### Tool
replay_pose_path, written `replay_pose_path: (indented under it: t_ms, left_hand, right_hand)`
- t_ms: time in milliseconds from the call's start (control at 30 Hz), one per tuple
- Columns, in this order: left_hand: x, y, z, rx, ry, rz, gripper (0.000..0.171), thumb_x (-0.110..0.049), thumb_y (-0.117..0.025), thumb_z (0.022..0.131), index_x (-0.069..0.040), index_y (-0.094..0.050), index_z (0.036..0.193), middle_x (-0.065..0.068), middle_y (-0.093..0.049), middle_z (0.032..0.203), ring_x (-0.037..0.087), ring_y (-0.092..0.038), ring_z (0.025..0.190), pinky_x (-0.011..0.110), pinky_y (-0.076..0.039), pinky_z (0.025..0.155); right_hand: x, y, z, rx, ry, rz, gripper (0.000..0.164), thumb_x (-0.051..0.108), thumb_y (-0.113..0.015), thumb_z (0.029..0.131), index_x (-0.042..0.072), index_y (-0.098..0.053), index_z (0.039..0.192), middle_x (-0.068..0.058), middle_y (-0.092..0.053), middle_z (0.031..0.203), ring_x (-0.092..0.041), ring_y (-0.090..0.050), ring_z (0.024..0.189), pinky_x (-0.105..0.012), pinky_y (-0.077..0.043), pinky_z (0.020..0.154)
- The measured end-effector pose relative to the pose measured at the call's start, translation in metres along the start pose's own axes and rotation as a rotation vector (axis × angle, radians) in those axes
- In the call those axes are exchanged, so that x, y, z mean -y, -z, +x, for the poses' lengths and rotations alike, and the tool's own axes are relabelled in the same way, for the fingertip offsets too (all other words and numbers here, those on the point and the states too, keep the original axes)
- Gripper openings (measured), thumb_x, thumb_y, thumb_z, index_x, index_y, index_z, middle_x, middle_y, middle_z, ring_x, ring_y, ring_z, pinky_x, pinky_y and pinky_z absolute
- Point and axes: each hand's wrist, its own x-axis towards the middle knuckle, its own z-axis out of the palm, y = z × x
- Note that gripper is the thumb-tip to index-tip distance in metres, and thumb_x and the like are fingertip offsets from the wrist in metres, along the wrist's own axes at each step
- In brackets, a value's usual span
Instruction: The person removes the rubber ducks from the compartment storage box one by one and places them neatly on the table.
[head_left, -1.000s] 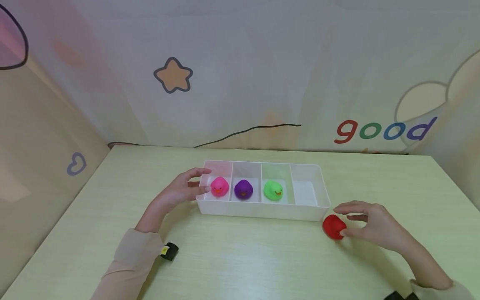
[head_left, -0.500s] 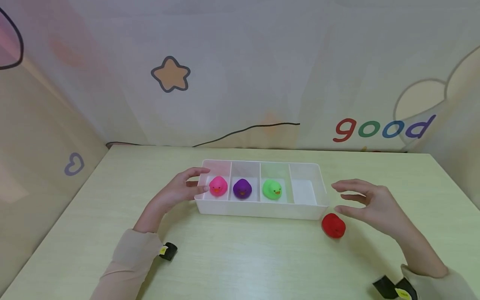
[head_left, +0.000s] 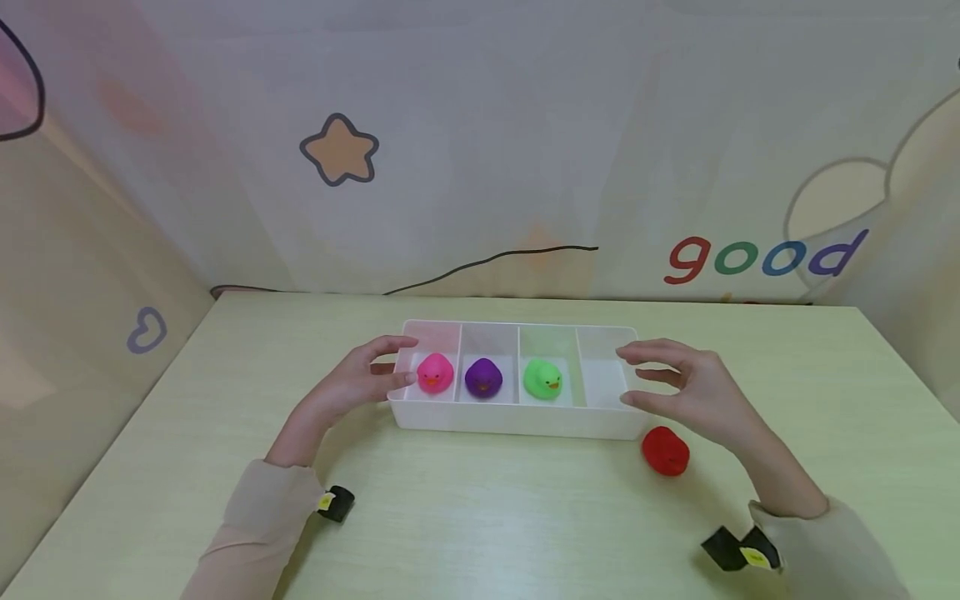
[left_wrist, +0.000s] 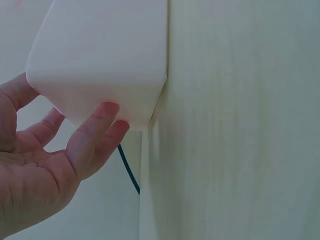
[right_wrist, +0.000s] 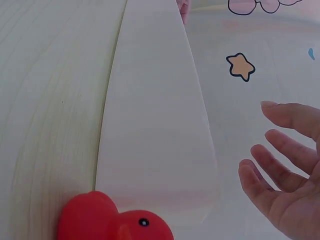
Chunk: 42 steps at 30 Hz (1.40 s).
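Note:
A white divided box (head_left: 525,419) stands on the table with a pink rubber duck (head_left: 435,374), a purple duck (head_left: 483,380) and a green duck (head_left: 542,381) each in its own compartment; the rightmost compartment holds no duck. My left hand (head_left: 360,379) holds the box's left end, its fingertips against the end wall (left_wrist: 100,95) in the left wrist view. Above the box's right end, my right hand (head_left: 686,387) hovers with fingers spread and nothing between them. On the table by the front right corner lies a red rubber duck (head_left: 666,452), its eye visible in the right wrist view.
The pale wooden table (head_left: 480,517) runs back to a printed cloth backdrop (head_left: 480,150) with a star and the word "good". Black wrist devices (head_left: 738,550) sit at both cuffs. A dark cord (left_wrist: 129,170) shows in the left wrist view.
My right hand has let go of the red duck, risen from it and moved left over the box's right end. The red duck stays on the table. My left hand has kept its place.

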Motion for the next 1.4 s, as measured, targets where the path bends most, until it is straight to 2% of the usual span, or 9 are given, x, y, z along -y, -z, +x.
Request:
replay_pose_path:
  t_ms: [67, 133, 233, 500, 900, 1100, 1300, 1400]
  left_hand:
    - [-0.001, 0.0, 0.0, -0.003, 0.005, 0.006, 0.054, -0.02, -0.063, 0.086, -0.015, -0.041, 0.135, 0.008, -0.033, 0.14, 0.035, -0.036, 0.127, 0.043, -0.045, 0.088]
    - [-0.002, -0.001, 0.0, -0.006, 0.01, 0.007, 0.054, -0.02, -0.063, 0.085, -0.016, -0.041, 0.135, 0.007, -0.033, 0.14, 0.035, -0.035, 0.127, 0.044, -0.044, 0.089]
    - [-0.001, -0.001, 0.0, -0.007, 0.009, 0.011, 0.055, -0.021, -0.063, 0.085, -0.015, -0.041, 0.135, 0.008, -0.033, 0.141, 0.035, -0.035, 0.127, 0.045, -0.044, 0.089]
    - [0.001, 0.0, -0.001, -0.002, -0.004, 0.005, 0.055, -0.021, -0.063, 0.086, -0.014, -0.04, 0.135, 0.009, -0.033, 0.14, 0.037, -0.035, 0.127, 0.045, -0.044, 0.089]
    - [0.002, 0.0, 0.0, 0.006, -0.024, -0.031, 0.054, -0.018, -0.063, 0.085, -0.013, -0.041, 0.134, 0.009, -0.034, 0.14, 0.035, -0.037, 0.126, 0.043, -0.045, 0.087]
    - [0.002, 0.0, 0.0, 0.012, -0.029, -0.051, 0.054, -0.017, -0.063, 0.085, -0.012, -0.041, 0.134, 0.01, -0.035, 0.139, 0.035, -0.039, 0.125, 0.041, -0.046, 0.086]
    - [0.002, 0.0, 0.0, 0.015, -0.033, -0.055, 0.055, -0.017, -0.063, 0.085, -0.011, -0.04, 0.135, 0.011, -0.036, 0.139, 0.034, -0.04, 0.124, 0.042, -0.046, 0.086]
    - [0.002, 0.0, 0.0, 0.014, -0.034, -0.053, 0.054, -0.017, -0.063, 0.085, -0.011, -0.04, 0.135, 0.011, -0.035, 0.139, 0.034, -0.04, 0.124, 0.043, -0.046, 0.087]
  right_hand:
    - [0.002, -0.003, 0.004, 0.015, -0.019, 0.009, 0.046, 0.004, -0.072, 0.076, -0.002, -0.056, 0.119, -0.017, -0.054, 0.118, -0.026, -0.055, 0.104, -0.019, -0.047, 0.081]
    - [0.003, -0.007, 0.007, 0.03, -0.03, 0.018, 0.046, 0.005, -0.071, 0.077, -0.002, -0.056, 0.12, -0.017, -0.053, 0.12, -0.032, -0.054, 0.105, -0.026, -0.048, 0.083]
    - [0.003, -0.012, 0.014, 0.047, -0.028, 0.04, 0.047, 0.004, -0.071, 0.076, -0.002, -0.056, 0.12, -0.017, -0.052, 0.121, -0.033, -0.053, 0.107, -0.035, -0.048, 0.085]
    - [0.001, -0.03, 0.027, 0.073, -0.026, 0.073, 0.045, 0.0, -0.072, 0.075, -0.003, -0.057, 0.117, -0.018, -0.052, 0.12, -0.034, -0.052, 0.107, -0.046, -0.045, 0.086]
    - [-0.001, -0.05, 0.041, 0.09, 0.019, -0.037, 0.041, 0.001, -0.073, 0.074, -0.002, -0.061, 0.113, -0.017, -0.058, 0.114, -0.033, -0.051, 0.107, -0.048, -0.047, 0.083]
    - [0.002, -0.059, 0.05, 0.088, 0.048, -0.178, 0.04, 0.004, -0.075, 0.072, 0.0, -0.064, 0.11, -0.015, -0.06, 0.114, -0.032, -0.053, 0.108, -0.047, -0.048, 0.082]
    - [0.007, -0.065, 0.057, 0.147, 0.051, -0.296, 0.038, 0.004, -0.074, 0.072, -0.001, -0.065, 0.108, -0.016, -0.062, 0.111, -0.034, -0.054, 0.107, -0.045, -0.046, 0.086]
    - [0.007, -0.067, 0.06, 0.184, 0.059, -0.334, 0.036, 0.002, -0.073, 0.071, -0.002, -0.065, 0.106, -0.016, -0.063, 0.107, -0.032, -0.056, 0.102, -0.043, -0.047, 0.084]
